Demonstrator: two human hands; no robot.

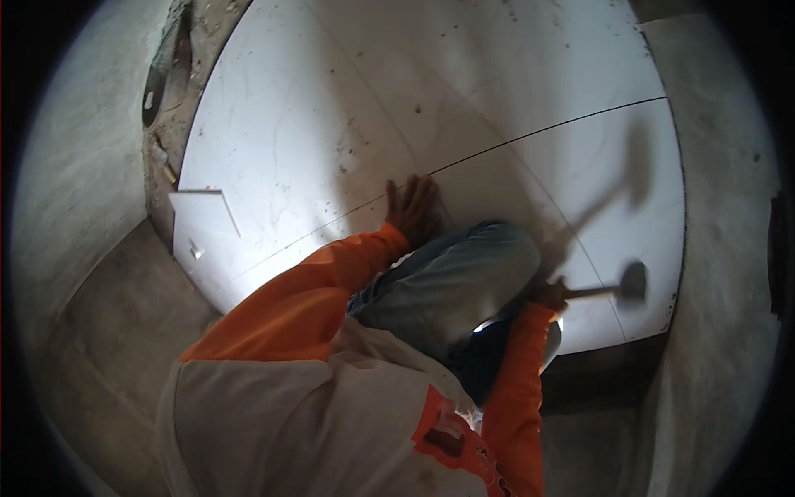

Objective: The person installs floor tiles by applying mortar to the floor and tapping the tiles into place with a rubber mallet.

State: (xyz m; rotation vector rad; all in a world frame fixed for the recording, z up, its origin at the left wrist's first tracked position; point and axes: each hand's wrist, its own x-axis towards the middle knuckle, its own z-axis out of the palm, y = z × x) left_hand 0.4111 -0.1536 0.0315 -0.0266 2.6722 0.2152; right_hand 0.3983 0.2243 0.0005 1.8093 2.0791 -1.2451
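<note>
Left hand [411, 203] rests flat and open on white tiles [281, 124] at frame center — right hand [551, 295] grips a mallet [633, 283] at right, its head blurred. Dark specks [418, 109] dot the surface; grey walls [720, 190] bound it far left and right.

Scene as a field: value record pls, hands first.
left hand: palm down on large white floor tiles, fingertips near thin dark joint line
right hand: gripping dark-headed mallet with slim brown handle
mallet state: head blurred, apparently raised; shadow apart from it
left edge: angular flat white tile piece
right side: grey wall
</note>
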